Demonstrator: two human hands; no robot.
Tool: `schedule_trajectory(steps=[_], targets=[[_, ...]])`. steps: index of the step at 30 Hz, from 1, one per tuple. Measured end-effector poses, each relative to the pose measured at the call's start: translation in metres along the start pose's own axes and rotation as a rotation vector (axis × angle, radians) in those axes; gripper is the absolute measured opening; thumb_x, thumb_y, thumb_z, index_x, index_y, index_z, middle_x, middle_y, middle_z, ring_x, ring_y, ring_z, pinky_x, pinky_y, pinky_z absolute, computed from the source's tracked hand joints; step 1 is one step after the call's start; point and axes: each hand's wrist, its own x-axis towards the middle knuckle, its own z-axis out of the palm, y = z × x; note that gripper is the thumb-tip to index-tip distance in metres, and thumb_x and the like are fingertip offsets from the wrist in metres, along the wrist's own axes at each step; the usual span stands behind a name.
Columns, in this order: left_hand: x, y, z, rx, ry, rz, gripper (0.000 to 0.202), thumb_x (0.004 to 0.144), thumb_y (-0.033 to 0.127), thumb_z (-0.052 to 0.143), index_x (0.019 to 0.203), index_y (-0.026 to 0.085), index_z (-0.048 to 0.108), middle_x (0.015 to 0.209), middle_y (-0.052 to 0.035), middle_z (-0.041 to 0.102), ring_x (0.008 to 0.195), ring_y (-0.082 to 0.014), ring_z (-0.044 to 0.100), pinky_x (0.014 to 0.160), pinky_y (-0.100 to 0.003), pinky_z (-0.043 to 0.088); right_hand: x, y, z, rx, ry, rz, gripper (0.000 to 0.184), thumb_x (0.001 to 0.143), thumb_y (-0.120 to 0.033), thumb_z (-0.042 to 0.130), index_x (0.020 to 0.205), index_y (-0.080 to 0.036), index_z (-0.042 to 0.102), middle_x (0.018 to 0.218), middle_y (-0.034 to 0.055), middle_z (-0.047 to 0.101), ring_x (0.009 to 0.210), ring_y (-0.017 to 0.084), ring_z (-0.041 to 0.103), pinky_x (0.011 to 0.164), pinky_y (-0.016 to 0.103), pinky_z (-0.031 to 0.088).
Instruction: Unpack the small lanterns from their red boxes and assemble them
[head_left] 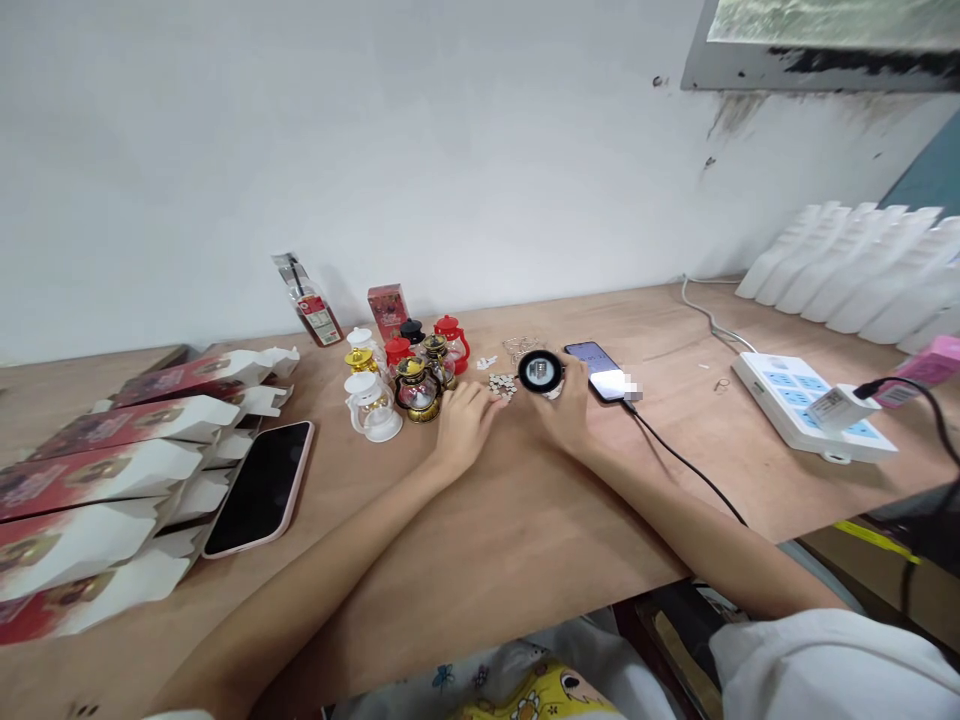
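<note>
My left hand [463,425] lies on the wooden table [525,520], its fingers curled down onto a small pile of tiny pale pieces [501,384]. My right hand [566,410] reaches forward and holds a round black ring-shaped object [539,370] with a shiny centre at its fingertips. A cluster of little toy lanterns [409,375], white, gold, red and black, stands just left of my left hand. A lit phone [600,372] on a black cable lies right beside my right hand.
A dark phone in a pink case [261,487] lies at the left, next to rows of flat red-and-white boxes [112,470]. A white power strip [814,405] with a plug sits at the right. White folded cartons [855,265] lean on the wall.
</note>
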Motion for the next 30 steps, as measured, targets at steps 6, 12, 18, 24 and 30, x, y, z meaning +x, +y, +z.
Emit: schedule_trajectory(steps=[6,12,18,24,30], targets=[[-0.033,-0.013,-0.047,0.029,0.275,0.173,0.016,0.087,0.031,0.056,0.077,0.019,0.058,0.076,-0.0012,0.064,0.073,-0.015,0.053,0.066,-0.03,0.033,-0.01,-0.036,-0.003,0.055,-0.184,-0.083,0.039,0.076,-0.032,0.066,0.11,-0.021,0.05,0.1,0.0094,0.061,0.096,0.028,0.054,0.082,0.044,0.046],[-0.017,0.014,-0.076,0.226,0.379,0.507,0.011,0.084,0.024,0.062,0.075,0.02,0.057,0.07,0.0019,0.066,0.062,-0.012,0.05,0.06,-0.029,0.028,-0.018,-0.063,-0.005,0.108,-0.217,-0.192,0.035,0.079,-0.035,0.064,0.108,-0.021,0.05,0.099,0.0072,0.063,0.091,0.024,0.055,0.08,0.04,0.046],[-0.014,0.036,-0.08,0.319,0.383,0.593,0.011,0.083,0.019,0.062,0.073,0.017,0.059,0.07,0.0021,0.067,0.064,-0.0118,0.051,0.059,-0.03,0.025,-0.022,-0.065,-0.006,0.122,-0.227,-0.151,0.03,0.08,-0.031,0.058,0.107,-0.02,0.051,0.095,0.0058,0.064,0.085,0.022,0.052,0.076,0.038,0.045],[-0.015,0.037,-0.083,0.383,0.375,0.589,0.012,0.083,0.018,0.063,0.071,0.017,0.059,0.069,0.0032,0.067,0.064,-0.0112,0.052,0.06,-0.031,0.025,-0.021,-0.062,-0.006,0.129,-0.221,-0.149,0.031,0.078,-0.026,0.06,0.106,-0.02,0.051,0.098,0.007,0.064,0.089,0.023,0.051,0.079,0.039,0.044],[-0.015,0.039,-0.085,0.453,0.377,0.594,0.013,0.084,0.014,0.059,0.072,0.018,0.059,0.068,0.0032,0.067,0.064,-0.0115,0.052,0.062,-0.032,0.024,-0.02,-0.064,-0.008,0.139,-0.214,-0.154,0.03,0.078,-0.026,0.06,0.106,-0.019,0.052,0.094,0.0057,0.064,0.086,0.022,0.051,0.077,0.037,0.044]])
